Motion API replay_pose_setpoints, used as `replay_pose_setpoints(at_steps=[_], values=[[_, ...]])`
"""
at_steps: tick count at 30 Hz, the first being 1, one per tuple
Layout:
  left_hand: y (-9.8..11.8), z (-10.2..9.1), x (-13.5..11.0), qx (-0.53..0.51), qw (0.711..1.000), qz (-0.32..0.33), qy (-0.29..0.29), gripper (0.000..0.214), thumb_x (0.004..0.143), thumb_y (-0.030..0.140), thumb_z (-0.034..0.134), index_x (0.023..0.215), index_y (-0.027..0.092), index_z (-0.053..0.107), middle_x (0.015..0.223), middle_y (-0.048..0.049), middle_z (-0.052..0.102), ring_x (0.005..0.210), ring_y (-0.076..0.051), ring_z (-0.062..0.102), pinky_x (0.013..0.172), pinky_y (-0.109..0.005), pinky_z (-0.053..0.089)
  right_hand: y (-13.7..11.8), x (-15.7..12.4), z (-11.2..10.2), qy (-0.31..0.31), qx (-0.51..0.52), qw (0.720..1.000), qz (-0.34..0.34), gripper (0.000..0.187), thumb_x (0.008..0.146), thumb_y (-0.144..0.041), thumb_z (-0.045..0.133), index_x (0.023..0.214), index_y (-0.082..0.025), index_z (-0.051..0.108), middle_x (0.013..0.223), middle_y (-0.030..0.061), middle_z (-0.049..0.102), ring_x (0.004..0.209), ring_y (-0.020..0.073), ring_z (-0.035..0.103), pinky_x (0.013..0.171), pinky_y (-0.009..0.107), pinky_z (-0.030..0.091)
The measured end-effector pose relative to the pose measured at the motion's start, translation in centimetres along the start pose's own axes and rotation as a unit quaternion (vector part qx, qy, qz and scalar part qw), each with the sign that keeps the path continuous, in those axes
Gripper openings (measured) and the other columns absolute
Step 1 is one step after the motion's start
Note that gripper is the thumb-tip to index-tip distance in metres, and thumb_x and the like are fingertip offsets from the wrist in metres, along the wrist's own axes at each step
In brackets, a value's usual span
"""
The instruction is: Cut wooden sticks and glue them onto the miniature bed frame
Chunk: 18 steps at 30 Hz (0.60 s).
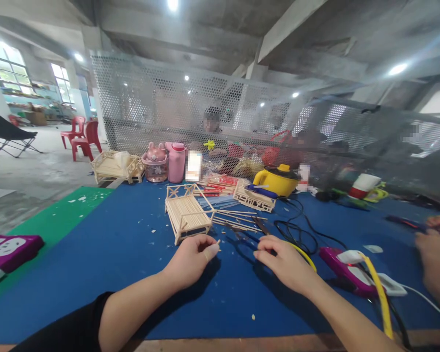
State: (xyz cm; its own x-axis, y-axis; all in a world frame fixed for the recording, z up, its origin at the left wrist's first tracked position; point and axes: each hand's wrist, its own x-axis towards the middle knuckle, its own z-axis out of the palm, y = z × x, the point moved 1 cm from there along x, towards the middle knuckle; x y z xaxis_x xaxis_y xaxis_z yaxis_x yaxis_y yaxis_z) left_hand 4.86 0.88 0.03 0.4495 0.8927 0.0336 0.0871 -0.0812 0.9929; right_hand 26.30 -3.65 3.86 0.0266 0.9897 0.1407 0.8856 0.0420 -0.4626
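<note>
Between the thumb and fingertips of my left hand (194, 259) is a short piece of pale wooden stick (219, 242). Just beyond that hand stands a small bed-shaped frame (188, 215) of thin wooden sticks, with a slatted base and raised ends. My right hand (284, 261) is closed around the handle end of dark blue-handled pliers (244, 236); its lower fingers are hidden, and the jaws point away to the left. Loose wooden sticks (238, 220) lie behind the pliers.
A second wooden piece (254, 196), a yellow pot (278, 181), pink bottles (176, 164) and another stick frame (117, 166) line the back. Black cable (297, 227) and a purple power strip (346, 274) lie right. Another person's hand (438, 249) is at the right edge.
</note>
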Motion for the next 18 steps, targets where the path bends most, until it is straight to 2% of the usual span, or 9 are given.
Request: replay_pose_setpoints(at_steps=[3, 5, 7, 9, 11, 13, 15, 18], values=[[0.2, 0.4, -0.1, -0.114, 0.992, -0.041, -0.023, 0.035, 0.07, 0.049, 0.063, 0.079, 0.015, 0.058, 0.071, -0.0007, 0.057, 0.061, -0.01, 0.052, 0.054, -0.022, 0.041, -0.5, -1.1, -0.2, 0.008, 0.149, 0.988, 0.035, 0.03, 0.078, -0.042, 0.049, 0.055, -0.022, 0.051, 0.085, 0.0057, 0.063, 0.097, 0.0263, 0.054, 0.082, 0.034, 0.04], [0.7, 0.7, -0.3, -0.156, 0.986, -0.039, -0.033, 0.039, 0.067, 0.05, 0.066, 0.079, 0.015, 0.057, 0.083, -0.0045, 0.06, 0.064, -0.01, 0.055, 0.053, -0.021, 0.042, -1.2, -2.0, 0.2, -0.024, 0.261, 0.964, 0.049, 0.033, 0.079, -0.045, 0.049, 0.056, -0.021, 0.05, 0.078, 0.004, 0.061, 0.091, 0.024, 0.055, 0.08, 0.033, 0.04], [1.1, 0.9, -0.6, -0.18, 0.981, -0.039, -0.058, 0.041, 0.066, 0.052, 0.067, 0.077, 0.015, 0.055, 0.083, -0.0051, 0.061, 0.058, -0.009, 0.055, 0.045, -0.02, 0.038, -2.1, -2.9, 0.9, -0.079, 0.356, 0.93, 0.052, 0.032, 0.079, -0.045, 0.051, 0.057, -0.021, 0.049, 0.07, 0.0013, 0.056, 0.08, 0.0201, 0.055, 0.075, 0.03, 0.042], [1.4, 1.0, -0.9, -0.203, 0.974, -0.043, -0.094, 0.04, 0.067, 0.052, 0.066, 0.077, 0.016, 0.053, 0.075, -0.0036, 0.061, 0.053, -0.01, 0.056, 0.042, -0.019, 0.036, -2.8, -3.4, 1.6, -0.126, 0.433, 0.891, 0.056, 0.031, 0.079, -0.042, 0.053, 0.059, -0.02, 0.049, 0.068, 0.0002, 0.053, 0.075, 0.0178, 0.054, 0.073, 0.03, 0.043], [1.5, 1.0, -1.1, -0.229, 0.966, -0.038, -0.114, 0.039, 0.068, 0.05, 0.067, 0.076, 0.015, 0.054, 0.068, -0.0023, 0.061, 0.056, -0.01, 0.057, 0.049, -0.021, 0.041, -3.5, -3.7, 2.2, -0.166, 0.499, 0.848, 0.061, 0.026, 0.08, -0.041, 0.052, 0.066, -0.02, 0.053, 0.074, 0.0015, 0.056, 0.078, 0.018, 0.056, 0.077, 0.032, 0.044], [1.5, 1.0, -1.2, -0.25, 0.961, -0.025, -0.113, 0.038, 0.067, 0.048, 0.069, 0.075, 0.013, 0.055, 0.066, -0.002, 0.061, 0.058, -0.01, 0.057, 0.058, -0.025, 0.045, -4.0, -3.9, 2.7, -0.193, 0.539, 0.818, 0.05, 0.022, 0.081, -0.042, 0.052, 0.082, -0.02, 0.056, 0.086, 0.004, 0.06, 0.087, 0.0199, 0.057, 0.084, 0.037, 0.043], [1.5, 1.0, -1.3, -0.26, 0.959, -0.011, -0.109, 0.038, 0.067, 0.047, 0.07, 0.074, 0.013, 0.056, 0.065, -0.0016, 0.06, 0.057, -0.01, 0.055, 0.063, -0.028, 0.046, -4.4, -4.1, 3.3, -0.204, 0.545, 0.813, 0.019, 0.031, 0.075, -0.037, 0.057, 0.102, -0.023, 0.052, 0.102, 0.006, 0.06, 0.099, 0.0222, 0.056, 0.09, 0.04, 0.04], [1.7, 1.0, -1.5, -0.248, 0.962, 0.006, -0.115, 0.036, 0.069, 0.046, 0.068, 0.073, 0.013, 0.056, 0.065, -0.0011, 0.058, 0.056, -0.011, 0.054, 0.062, -0.029, 0.046, -4.7, -4.4, 3.9, -0.212, 0.509, 0.834, -0.01, 0.072, 0.061, -0.015, 0.058, 0.127, -0.027, 0.034, 0.124, 0.0068, 0.052, 0.116, 0.0225, 0.048, 0.098, 0.041, 0.035]])
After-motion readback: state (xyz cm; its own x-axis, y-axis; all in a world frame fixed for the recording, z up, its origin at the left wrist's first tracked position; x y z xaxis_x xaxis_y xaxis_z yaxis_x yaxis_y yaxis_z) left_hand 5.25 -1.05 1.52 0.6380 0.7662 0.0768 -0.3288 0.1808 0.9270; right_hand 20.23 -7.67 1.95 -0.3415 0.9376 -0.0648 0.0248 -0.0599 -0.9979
